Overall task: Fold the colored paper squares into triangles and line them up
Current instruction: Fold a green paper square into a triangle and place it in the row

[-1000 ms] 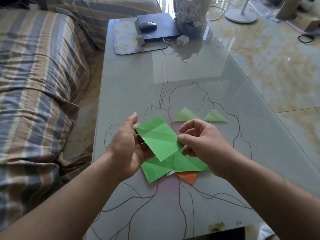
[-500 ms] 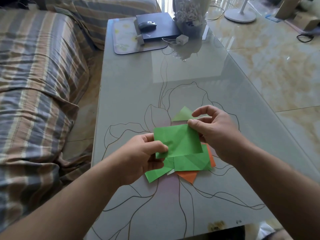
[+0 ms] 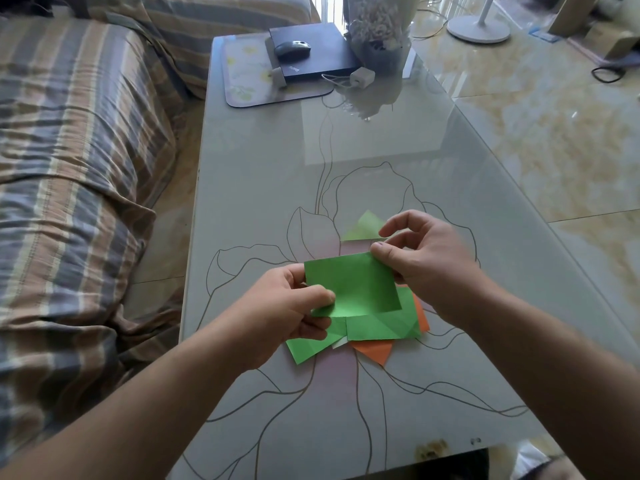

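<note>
- Head view: green paper square (image 3: pixel 353 289) is held just above the paper pile (image 3: pixel 377 329) on the glass table (image 3: pixel 263 188).
- It looks light, thin and floppy, creasing easily; pinch opposite corners.
- Your left hand (image 3: pixel 287 317) pinches its near-left corner.
- Your right hand (image 3: pixel 426 261) pinches its far-right corner.
- A folded triangle (image 3: pixel 363 226) lies beyond.

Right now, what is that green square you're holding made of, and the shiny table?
Green square: thin matte paper, probably; it shows fold creases and both hands pinch it flat. Table: looks like glossy glass; it mirrors the window, with a flower outline beneath.
</note>
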Tool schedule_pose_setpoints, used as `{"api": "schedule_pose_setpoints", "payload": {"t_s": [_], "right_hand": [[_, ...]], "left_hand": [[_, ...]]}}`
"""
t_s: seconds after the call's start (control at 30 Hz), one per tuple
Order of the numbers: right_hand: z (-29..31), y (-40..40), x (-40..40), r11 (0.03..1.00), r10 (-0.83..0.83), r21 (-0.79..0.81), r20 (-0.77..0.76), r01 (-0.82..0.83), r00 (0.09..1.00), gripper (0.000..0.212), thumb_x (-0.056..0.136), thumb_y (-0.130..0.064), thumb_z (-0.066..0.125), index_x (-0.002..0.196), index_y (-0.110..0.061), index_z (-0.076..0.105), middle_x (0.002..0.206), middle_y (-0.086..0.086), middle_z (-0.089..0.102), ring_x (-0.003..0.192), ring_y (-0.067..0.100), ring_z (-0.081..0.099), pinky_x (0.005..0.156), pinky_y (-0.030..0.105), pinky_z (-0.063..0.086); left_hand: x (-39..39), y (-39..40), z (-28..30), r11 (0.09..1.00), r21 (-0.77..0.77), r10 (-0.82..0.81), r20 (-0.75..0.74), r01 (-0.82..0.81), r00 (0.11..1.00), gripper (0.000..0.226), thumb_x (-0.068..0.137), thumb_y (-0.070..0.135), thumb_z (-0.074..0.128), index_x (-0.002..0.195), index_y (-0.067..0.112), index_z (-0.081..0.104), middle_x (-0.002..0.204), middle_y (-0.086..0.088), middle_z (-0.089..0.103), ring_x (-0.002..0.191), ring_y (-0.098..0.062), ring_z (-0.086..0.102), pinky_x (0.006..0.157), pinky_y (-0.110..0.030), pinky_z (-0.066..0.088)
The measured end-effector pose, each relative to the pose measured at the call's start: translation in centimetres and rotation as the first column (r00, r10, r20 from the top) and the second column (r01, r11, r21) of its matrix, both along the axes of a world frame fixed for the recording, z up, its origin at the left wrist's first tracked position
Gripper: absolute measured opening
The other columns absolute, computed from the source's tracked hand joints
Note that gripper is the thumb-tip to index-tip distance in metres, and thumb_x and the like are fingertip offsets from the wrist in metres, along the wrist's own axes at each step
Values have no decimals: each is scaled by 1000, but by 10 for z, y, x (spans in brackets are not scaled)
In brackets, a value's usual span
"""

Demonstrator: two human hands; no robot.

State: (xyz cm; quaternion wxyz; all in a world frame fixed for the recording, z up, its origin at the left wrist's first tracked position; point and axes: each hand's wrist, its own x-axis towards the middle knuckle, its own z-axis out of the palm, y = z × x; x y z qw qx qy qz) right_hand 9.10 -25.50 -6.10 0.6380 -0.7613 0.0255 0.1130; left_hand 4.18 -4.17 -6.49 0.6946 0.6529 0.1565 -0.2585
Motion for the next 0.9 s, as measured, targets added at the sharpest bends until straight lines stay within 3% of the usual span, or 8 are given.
{"api": "schedule_pose_setpoints", "payload": {"t_s": [0.13,0.33,0.43,0.5,0.63,0.77,0.83,0.9], "right_hand": [[4,3,-2,997,51,65,22,-52,998,17,91,-7,76,104,-10,65,83,7,69,73,24,63,63,37,53],[0,3,-4,997,67,28,35,-68,997,29,89,-12,79,110,-26,66,90,-1,72,71,24,59,64,49,54],[-1,0,-3,999,42,-35,64,-40,997,39,92,-16,76,121,-37,60,104,1,72,81,40,65,76,59,58],[-2,-1,-2,999,36,-27,83,-33,996,41,95,-11,71,123,-39,59,103,6,66,79,41,59,73,55,58],[-2,5,-6,992,116,40,110,-121,987,53,93,8,58,123,-35,67,86,8,48,72,26,41,68,46,42],[-3,14,-21,888,426,-265,164,-377,889,72,89,3,62,133,-53,58,81,-8,59,64,16,52,63,29,49],[-7,17,-23,858,447,-351,149,-375,882,73,88,-1,64,133,-57,56,76,-10,61,60,6,52,63,21,48],[-10,17,-23,857,423,-398,183,-326,887,62,89,-5,66,127,-54,61,75,-14,64,57,9,53,60,23,49]], "left_hand": [[1,-2,0,999,-5,36,-29,-36,999,19,96,0,65,113,5,64,84,-11,67,60,-18,63,55,-28,58],[3,-2,4,990,-87,92,-174,-108,980,22,94,3,67,114,10,61,84,-9,63,54,-17,63,46,-28,55],[4,-1,4,975,-108,164,-234,-194,958,18,94,7,67,108,15,60,76,-4,67,54,-17,67,46,-28,55],[5,0,4,945,-161,229,-291,-283,929,15,95,9,66,107,14,58,74,-3,69,57,-17,70,50,-30,58],[9,2,2,800,-355,331,-413,-484,849,17,96,2,62,113,2,60,84,-12,70,67,-19,75,62,-33,63],[7,-1,2,818,-383,251,-432,-428,866,19,97,12,59,107,-1,69,90,-15,74,78,-21,73,79,-36,62],[5,-2,2,832,-384,212,-448,-401,868,24,97,16,58,109,-1,71,97,-15,75,85,-21,70,83,-35,58],[4,-2,1,822,-406,198,-452,-398,870,22,95,12,60,110,1,70,104,-14,74,86,-19,69,78,-34,62]]}}
